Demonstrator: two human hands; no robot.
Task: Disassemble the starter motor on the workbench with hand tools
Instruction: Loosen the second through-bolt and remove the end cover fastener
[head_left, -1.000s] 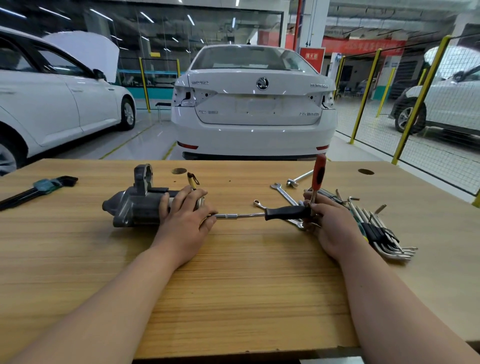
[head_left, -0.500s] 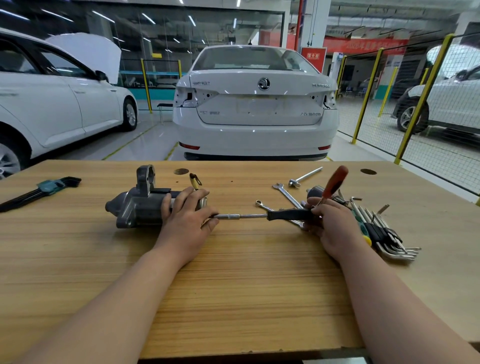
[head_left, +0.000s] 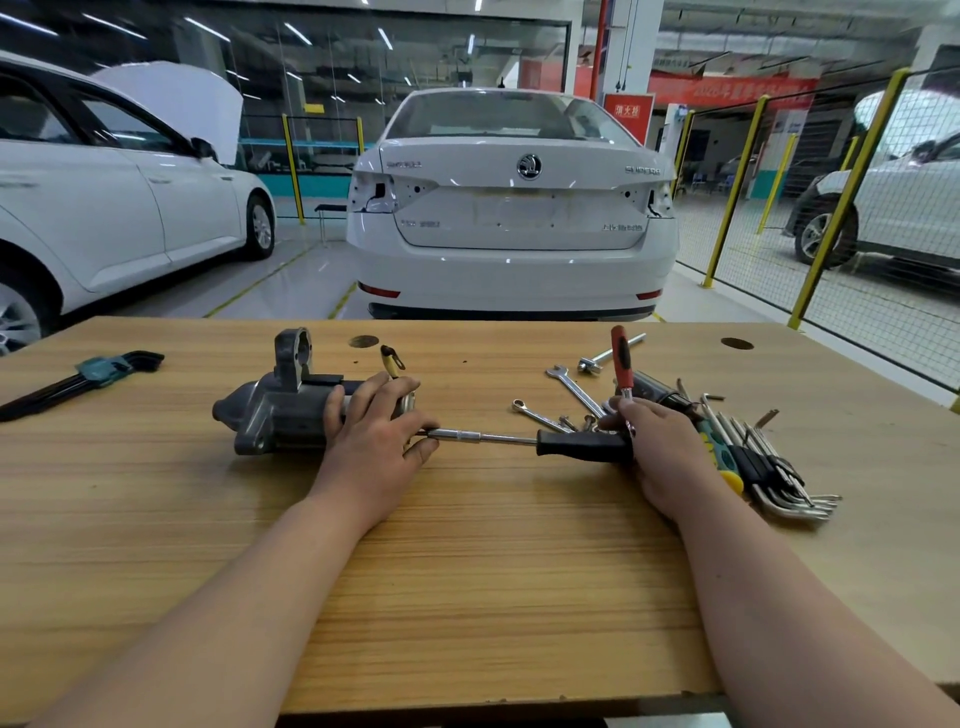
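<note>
The starter motor (head_left: 280, 415) lies on its side on the tabletop (head_left: 467, 571), left of centre, with its cast nose and mounting ear pointing left. The left hand (head_left: 374, 441) covers its right end, fingers (head_left: 363, 400) curled over the round body and pressing it down. The right hand (head_left: 660, 452) is wrapped round the black handle of a long driver (head_left: 576, 446). The driver's steel shaft runs level to the motor's end face, where the left hand hides the tip. A red-handled tool (head_left: 621, 358) stands up out of the right hand, and how it joins the driver I cannot tell. The motor looks heavy and rigid, all metal, and its smooth cylinder is likely to roll or twist under turning force. The cast housing by the ear probably gives the surest hold, while the thin terminal lug (head_left: 390, 358) behind it seems best left alone. Loose wrenches (head_left: 576, 389) and hex keys (head_left: 779, 483) lie just beside the right hand.
</note>
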